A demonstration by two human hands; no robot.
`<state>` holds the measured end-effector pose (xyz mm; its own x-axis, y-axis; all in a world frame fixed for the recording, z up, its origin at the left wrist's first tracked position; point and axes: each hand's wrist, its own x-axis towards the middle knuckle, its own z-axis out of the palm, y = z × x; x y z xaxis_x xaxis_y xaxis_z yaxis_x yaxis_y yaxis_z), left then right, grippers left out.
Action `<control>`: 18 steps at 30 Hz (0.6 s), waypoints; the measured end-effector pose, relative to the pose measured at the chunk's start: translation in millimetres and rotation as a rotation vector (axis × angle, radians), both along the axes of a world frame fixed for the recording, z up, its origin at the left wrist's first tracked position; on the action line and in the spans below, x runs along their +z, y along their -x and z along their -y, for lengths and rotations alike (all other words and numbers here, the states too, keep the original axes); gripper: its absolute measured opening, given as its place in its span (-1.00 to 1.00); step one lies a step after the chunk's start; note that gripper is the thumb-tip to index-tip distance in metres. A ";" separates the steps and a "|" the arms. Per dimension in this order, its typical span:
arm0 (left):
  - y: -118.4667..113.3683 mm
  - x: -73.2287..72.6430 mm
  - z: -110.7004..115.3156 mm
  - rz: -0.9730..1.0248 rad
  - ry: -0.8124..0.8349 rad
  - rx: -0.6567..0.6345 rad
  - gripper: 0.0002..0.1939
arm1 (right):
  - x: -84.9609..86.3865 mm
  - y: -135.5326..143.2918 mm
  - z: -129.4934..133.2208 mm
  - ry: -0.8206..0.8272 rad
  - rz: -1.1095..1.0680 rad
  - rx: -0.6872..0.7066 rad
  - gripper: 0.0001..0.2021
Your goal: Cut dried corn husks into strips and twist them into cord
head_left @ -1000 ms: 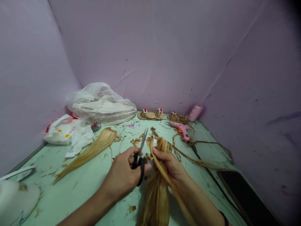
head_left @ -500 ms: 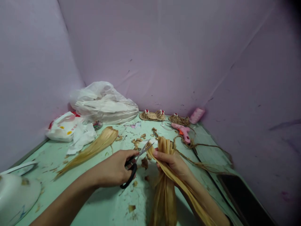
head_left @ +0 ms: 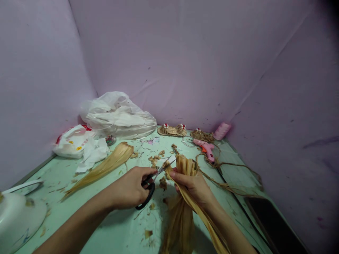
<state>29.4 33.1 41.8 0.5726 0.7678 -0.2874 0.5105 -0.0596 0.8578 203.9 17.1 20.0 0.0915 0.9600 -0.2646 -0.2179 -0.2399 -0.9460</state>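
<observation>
My left hand (head_left: 134, 187) is closed round the black handles of a pair of scissors (head_left: 148, 197). The scissor blades point up and right and meet the tip of one dried husk strip (head_left: 190, 199). My right hand (head_left: 192, 185) pinches that strip between thumb and finger while gripping a bundle of tan dried corn husks (head_left: 186, 164). The bundle's gathered ends stick up above the fist, and its long part hangs down below. Small cut scraps (head_left: 162, 182) lie on the table under the blades.
A single husk (head_left: 106, 167) lies on the left, near a tissue pack (head_left: 74, 143) and a plastic bag (head_left: 119, 116). At the back are woven soles (head_left: 171, 131), a pink glue gun (head_left: 206, 148) and a thread spool (head_left: 222, 131). A phone (head_left: 275, 222) lies right, a white bowl (head_left: 18, 222) left.
The scissor blades have closed together at the strip's tip. The hanging end of the husk bundle has swung slightly left. Both hands stay in nearly the same place.
</observation>
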 end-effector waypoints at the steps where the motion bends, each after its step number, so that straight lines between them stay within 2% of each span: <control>1: 0.0 -1.5 0.0 0.013 0.035 0.012 -0.71 | 1.0 0.1 0.2 0.019 -0.007 -0.009 -0.71; 4: 0.8 -6.5 -0.6 0.044 0.148 0.069 -0.67 | 5.2 -2.2 -0.2 0.082 -0.022 -0.023 -0.71; 9: 1.7 -8.2 -2.2 0.020 0.279 0.144 -0.57 | 9.0 -8.5 -2.2 0.065 0.010 -0.033 -0.70; 11: 1.2 -7.0 -2.4 0.008 0.256 0.137 -0.55 | 9.6 -8.6 -2.0 0.062 0.022 -0.038 -0.72; 15: -1.7 -7.0 -2.3 0.053 0.064 0.074 -0.64 | 8.9 -3.5 0.9 0.045 0.070 -0.033 -0.76; 18: -3.7 -10.0 -2.1 0.075 0.093 0.069 -0.68 | 7.6 0.2 2.9 0.050 0.089 -0.054 -0.77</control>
<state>33.1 35.1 31.9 0.5415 0.7785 -0.3174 0.4449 0.0549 0.8939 203.7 14.2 27.6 0.1684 0.9389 -0.3002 -0.1471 -0.2772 -0.9495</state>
